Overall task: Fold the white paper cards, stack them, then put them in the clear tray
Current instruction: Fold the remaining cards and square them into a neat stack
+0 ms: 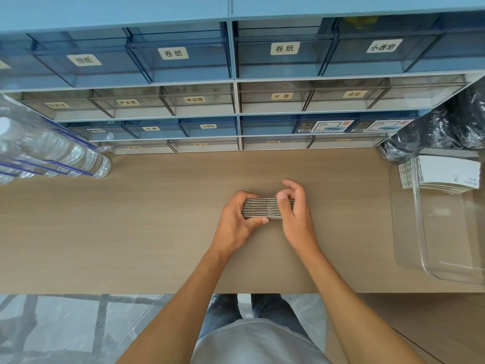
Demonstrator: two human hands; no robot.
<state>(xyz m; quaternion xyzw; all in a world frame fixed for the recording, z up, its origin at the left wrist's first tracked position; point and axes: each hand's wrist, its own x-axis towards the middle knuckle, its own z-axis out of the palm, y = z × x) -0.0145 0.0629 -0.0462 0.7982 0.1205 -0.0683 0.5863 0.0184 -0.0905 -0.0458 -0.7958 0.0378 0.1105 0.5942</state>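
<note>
A thick stack of folded white cards (259,208) stands on edge over the middle of the wooden table (131,232), its layered edges facing me. My left hand (240,222) grips the stack's left end, thumb along the near side. My right hand (295,210) clasps the right end, thumb on the front and fingers curled over the top. The clear tray (420,232) sits at the table's right edge, with another pile of white cards (450,173) lying in its far end.
Shelves of labelled clear and blue drawers (236,101) line the back of the table. A pack of water bottles (47,151) lies at the far left. Black plastic bags (446,127) sit behind the tray. The table's near edge runs just in front of my body.
</note>
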